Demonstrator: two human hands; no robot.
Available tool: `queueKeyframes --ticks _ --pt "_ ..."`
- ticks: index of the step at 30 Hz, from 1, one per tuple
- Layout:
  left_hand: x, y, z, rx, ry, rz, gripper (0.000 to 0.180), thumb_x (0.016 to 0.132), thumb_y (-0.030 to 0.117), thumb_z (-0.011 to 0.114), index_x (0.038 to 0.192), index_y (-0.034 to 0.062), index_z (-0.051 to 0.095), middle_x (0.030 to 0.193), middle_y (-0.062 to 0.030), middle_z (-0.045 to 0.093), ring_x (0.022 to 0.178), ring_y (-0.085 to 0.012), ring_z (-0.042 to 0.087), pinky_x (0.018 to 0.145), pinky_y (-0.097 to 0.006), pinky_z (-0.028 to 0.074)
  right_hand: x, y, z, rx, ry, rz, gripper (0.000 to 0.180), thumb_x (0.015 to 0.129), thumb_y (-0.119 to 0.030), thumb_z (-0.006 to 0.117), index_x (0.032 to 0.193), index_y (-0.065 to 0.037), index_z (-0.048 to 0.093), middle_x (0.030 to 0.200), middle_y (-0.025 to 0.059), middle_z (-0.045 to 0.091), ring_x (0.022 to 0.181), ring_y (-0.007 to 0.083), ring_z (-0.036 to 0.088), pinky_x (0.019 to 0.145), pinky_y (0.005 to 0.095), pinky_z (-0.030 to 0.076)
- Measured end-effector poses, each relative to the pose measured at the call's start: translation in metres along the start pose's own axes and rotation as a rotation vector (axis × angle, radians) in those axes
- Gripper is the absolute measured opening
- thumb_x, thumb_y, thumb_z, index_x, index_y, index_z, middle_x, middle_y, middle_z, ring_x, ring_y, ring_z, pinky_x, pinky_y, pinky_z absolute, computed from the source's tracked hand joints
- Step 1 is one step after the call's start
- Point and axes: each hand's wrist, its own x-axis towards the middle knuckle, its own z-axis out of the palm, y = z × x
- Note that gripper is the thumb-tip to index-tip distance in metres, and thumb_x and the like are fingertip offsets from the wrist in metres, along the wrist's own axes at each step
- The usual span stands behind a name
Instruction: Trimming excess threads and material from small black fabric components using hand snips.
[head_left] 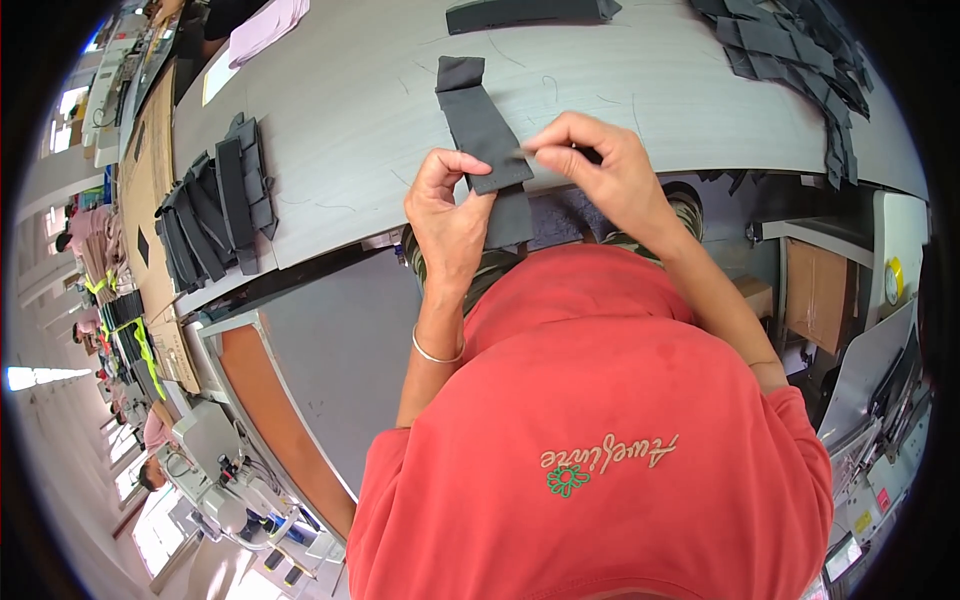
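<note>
A dark grey fabric strip (483,125) lies lengthwise on the table, its far end folded over and its near end hanging past the table's front edge. My left hand (450,215) grips the strip near that edge, with the thumb and fingers closed on its left side. Just right of the strip, my right hand (610,175) is closed in a pinch. A thin, blurred tip sticks out from its fingers towards the cloth; what it belongs to is mostly hidden.
Stacked dark fabric pieces (220,200) lie at the table's left, and a larger pile (790,60) at the far right. Another folded dark piece (530,12) is at the back. Pink sheets (268,30) rest at the far left. Loose threads dot the grey table (350,150).
</note>
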Motion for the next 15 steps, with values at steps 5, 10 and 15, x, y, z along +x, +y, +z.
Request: queueKeyframes --ticks 5,10,15 --pt "-0.003 -0.005 0.001 0.334 -0.088 0.285 0.020 0.076 -0.008 0.066 0.087 0.0034 0.054 0.088 -0.0032 0.063 0.089 -0.0091 0.058 0.079 -0.026 0.047 0.008 -0.012 0.001 0.341 -0.108 0.313 0.014 0.086 -0.016 0.068 0.097 -0.007 0.068 0.072 -0.0040 0.054 0.068 0.0061 0.044 0.064 0.0219 0.038" --pt "-0.002 -0.015 0.004 -0.024 0.110 0.036 0.038 0.080 -0.007 0.065 0.106 0.0054 0.041 0.112 -0.0138 0.058 0.098 -0.0163 0.060 0.093 -0.028 0.043 -0.001 -0.016 0.014 0.133 -0.018 0.016 0.009 0.078 -0.004 0.067 0.085 -0.008 0.064 0.070 0.0024 0.060 0.061 0.0116 0.057 0.055 0.0267 0.044" --pt "0.001 -0.023 0.000 0.117 0.183 -0.026 0.014 0.090 0.000 0.057 0.103 0.0001 0.054 0.105 -0.0068 0.061 0.094 -0.0115 0.059 0.086 -0.026 0.046 -0.008 -0.009 0.020 -0.119 -0.028 -0.128 0.020 0.069 0.005 0.061 0.083 -0.008 0.063 0.076 0.0033 0.065 0.063 0.0189 0.060 0.054 0.0291 0.046"
